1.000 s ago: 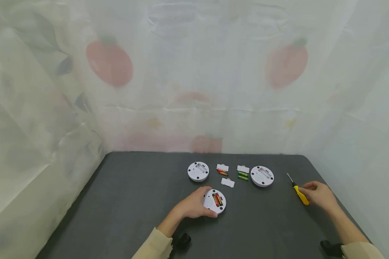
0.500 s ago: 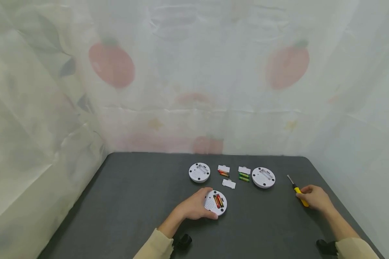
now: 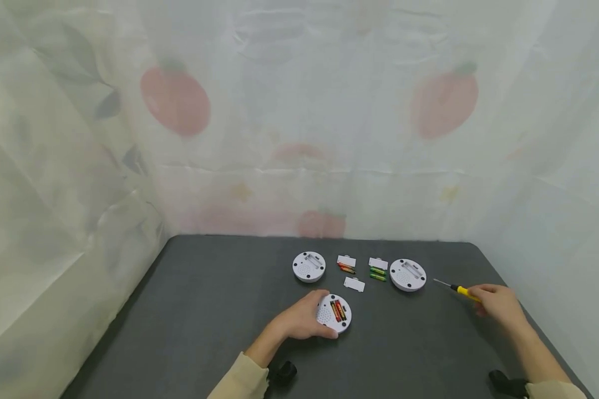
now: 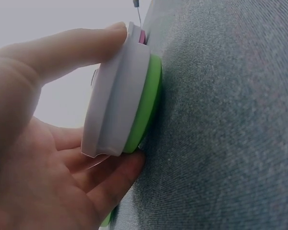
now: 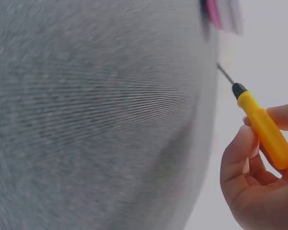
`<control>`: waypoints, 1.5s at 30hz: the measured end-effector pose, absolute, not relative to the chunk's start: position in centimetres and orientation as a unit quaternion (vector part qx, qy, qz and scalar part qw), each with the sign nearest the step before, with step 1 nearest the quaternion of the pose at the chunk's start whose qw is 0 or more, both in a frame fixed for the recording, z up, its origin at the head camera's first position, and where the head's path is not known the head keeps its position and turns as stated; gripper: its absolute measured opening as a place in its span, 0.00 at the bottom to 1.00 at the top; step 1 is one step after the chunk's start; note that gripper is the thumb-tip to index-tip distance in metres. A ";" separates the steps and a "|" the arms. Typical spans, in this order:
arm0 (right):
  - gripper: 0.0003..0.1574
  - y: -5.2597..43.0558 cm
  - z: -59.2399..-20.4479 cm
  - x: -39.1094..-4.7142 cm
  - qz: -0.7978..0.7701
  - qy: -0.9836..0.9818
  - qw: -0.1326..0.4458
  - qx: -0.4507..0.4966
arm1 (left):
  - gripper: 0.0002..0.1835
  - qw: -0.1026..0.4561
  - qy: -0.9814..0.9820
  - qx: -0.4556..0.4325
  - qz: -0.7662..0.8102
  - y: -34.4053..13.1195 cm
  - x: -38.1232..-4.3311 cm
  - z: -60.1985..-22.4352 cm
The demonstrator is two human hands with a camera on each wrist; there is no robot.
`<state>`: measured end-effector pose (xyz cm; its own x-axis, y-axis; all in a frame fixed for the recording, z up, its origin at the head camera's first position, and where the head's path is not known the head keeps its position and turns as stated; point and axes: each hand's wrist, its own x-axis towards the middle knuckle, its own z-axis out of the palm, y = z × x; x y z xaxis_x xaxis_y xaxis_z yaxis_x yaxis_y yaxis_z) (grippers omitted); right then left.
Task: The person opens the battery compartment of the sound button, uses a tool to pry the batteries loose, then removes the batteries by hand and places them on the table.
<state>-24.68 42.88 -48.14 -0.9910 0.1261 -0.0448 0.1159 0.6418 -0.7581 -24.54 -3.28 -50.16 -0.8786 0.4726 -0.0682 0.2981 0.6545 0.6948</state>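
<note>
My left hand [image 3: 304, 317] grips a round white battery-powered device [image 3: 323, 316] by its edge, thumb and fingers on opposite sides. Two red-and-black batteries [image 3: 338, 311] sit in its uncovered compartment, which faces up. The left wrist view shows a green layer [image 4: 148, 105] on the underside of the device. Over the table's right part, my right hand [image 3: 501, 305] holds a screwdriver [image 5: 264, 127] by its yellow handle; the shaft points left in the head view.
Two more round white devices [image 3: 309, 267] [image 3: 407, 275] lie farther back with bare compartments. Between them are white battery covers [image 3: 354, 284], orange-red batteries [image 3: 346, 268] and green batteries [image 3: 377, 274]. Hanging sheeting [image 3: 299, 111] borders the dark table [image 3: 204, 299].
My right hand has picked up the screwdriver and turned its shaft toward the left. The left hand keeps its grip on the round device.
</note>
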 end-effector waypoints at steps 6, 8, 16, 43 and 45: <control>0.36 42.2 -46.2 -23.9 0.436 -0.896 0.021 -0.080 | 0.53 0.116 0.902 0.216 0.356 -3.3 -24.6 -50.1; 0.37 41.6 -45.8 -23.6 0.447 -0.889 0.029 -0.091 | 0.53 0.115 0.902 0.217 0.355 -3.4 -24.5 -50.0; 0.43 39.5 -45.9 -23.6 0.518 -0.851 0.004 -0.086 | 0.53 0.110 0.903 0.220 0.351 -3.3 -24.3 -50.2; 0.28 29.6 -47.6 -25.0 0.632 -0.767 -0.099 -0.051 | 0.52 0.099 0.904 0.225 0.350 -3.0 -24.0 -49.8; 0.28 28.9 -47.7 -24.9 0.627 -0.771 -0.104 -0.038 | 0.52 0.098 0.904 0.227 0.350 -3.0 -24.0 -49.8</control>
